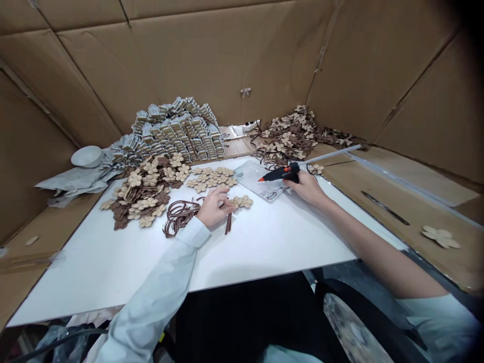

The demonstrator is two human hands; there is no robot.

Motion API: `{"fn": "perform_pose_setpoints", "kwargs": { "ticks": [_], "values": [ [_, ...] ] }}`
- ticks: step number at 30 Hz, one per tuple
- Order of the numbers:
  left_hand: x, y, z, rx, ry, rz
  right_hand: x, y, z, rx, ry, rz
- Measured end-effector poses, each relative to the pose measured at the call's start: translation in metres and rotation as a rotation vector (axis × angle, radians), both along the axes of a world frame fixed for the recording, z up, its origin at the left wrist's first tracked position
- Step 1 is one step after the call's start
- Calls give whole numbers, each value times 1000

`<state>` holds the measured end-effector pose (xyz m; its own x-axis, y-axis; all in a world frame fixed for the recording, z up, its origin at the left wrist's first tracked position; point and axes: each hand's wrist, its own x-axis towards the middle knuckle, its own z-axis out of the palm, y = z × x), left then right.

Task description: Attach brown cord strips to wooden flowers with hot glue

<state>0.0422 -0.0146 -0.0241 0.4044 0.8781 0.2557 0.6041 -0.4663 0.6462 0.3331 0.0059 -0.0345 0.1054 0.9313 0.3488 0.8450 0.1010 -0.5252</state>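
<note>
My right hand (304, 187) is wrapped round the handle of a black hot glue gun (280, 172) with an orange tip that points left. A long pale glue stick (333, 153) sticks out of its back. My left hand (215, 207) has thumb and forefinger pinched at a short dark brown cord (228, 224) above the white board. Beige flower pieces (242, 202) lie just right of these fingertips. A bundle of brown cords (180, 217) rests left of that hand. Behind it, more beige flowers (212, 178) lie flat together.
A mixed heap of beige and brown flowers (145, 191) covers the board's left. Stacked small tagged pieces (181, 131) and a white bowl (86, 156) stand behind. At back right is a pile of corded flowers (289, 133). Cardboard walls (227, 60) surround the white board (264, 247). Tweezers (384, 207) lie right.
</note>
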Motion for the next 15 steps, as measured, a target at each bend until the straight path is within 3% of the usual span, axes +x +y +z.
{"fn": "perform_pose_setpoints", "kwargs": {
  "ticks": [6, 11, 15],
  "values": [
    [6, 5, -10, -16, 135, -79, -11, -8, 24, -7, 22, -181],
    [5, -7, -1, -14, 226, -7, -33, -5, 45, 83, 59, -99],
    [3, -14, 7, -193, 131, -18, -48, 1, 54, 78, 70, -63]
  ]
}}
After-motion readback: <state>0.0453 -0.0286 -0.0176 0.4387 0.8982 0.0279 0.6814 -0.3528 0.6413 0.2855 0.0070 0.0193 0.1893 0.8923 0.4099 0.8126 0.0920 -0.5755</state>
